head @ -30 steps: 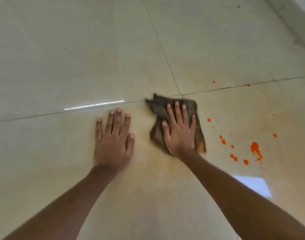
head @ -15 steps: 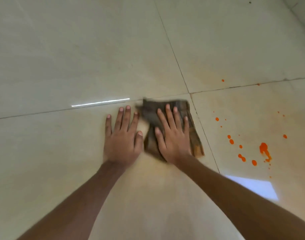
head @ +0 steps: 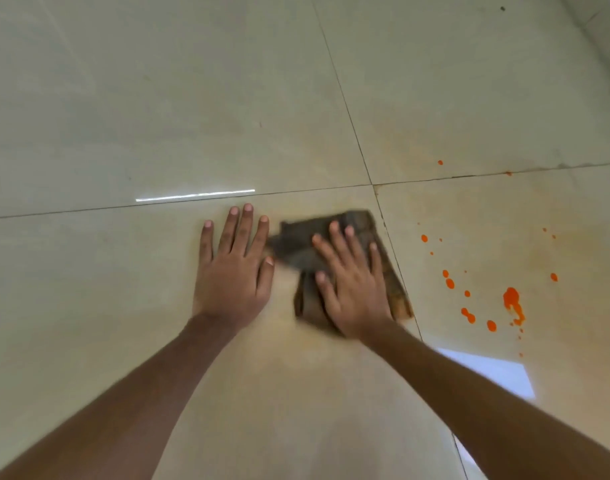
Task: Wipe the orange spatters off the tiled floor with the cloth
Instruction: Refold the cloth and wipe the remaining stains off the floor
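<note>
**Position of components.** The cloth (head: 296, 249) lies on the tiled floor (head: 151, 109), on the near tile, just left of the grout line (head: 352, 128) that runs away from the person. Its right edge lies close along that line. The orange spatters (head: 513, 301) lie on the next tile to the right, apart from the cloth and not yet wiped.

**State of the hands.** The right hand (head: 354, 289) lies flat on top of the cloth, fingers straight and spread, pressing it to the floor without gripping. The left hand (head: 232, 271) lies flat on the bare tile just beside the cloth, fingers spread, holding nothing; it probably serves as a brace.

**Handling properties (judged, not measured).**
- The cloth appears soft, thin and light, and is folded into several layers. It has no stiffness of its own and is likely to bunch or unfold if pushed from one edge.
- The tile is glossy, so the cloth should slide easily under pressure.
- The near right corner of the cloth shows orange staining, and a faint orange haze surrounds it on the tile. A soiled face may smear the spatters instead of lifting them.

**Recommended hold.** Keep the palm centred on the fold with the fingers spread toward the far edge. To refold, pinch a free corner.
</note>
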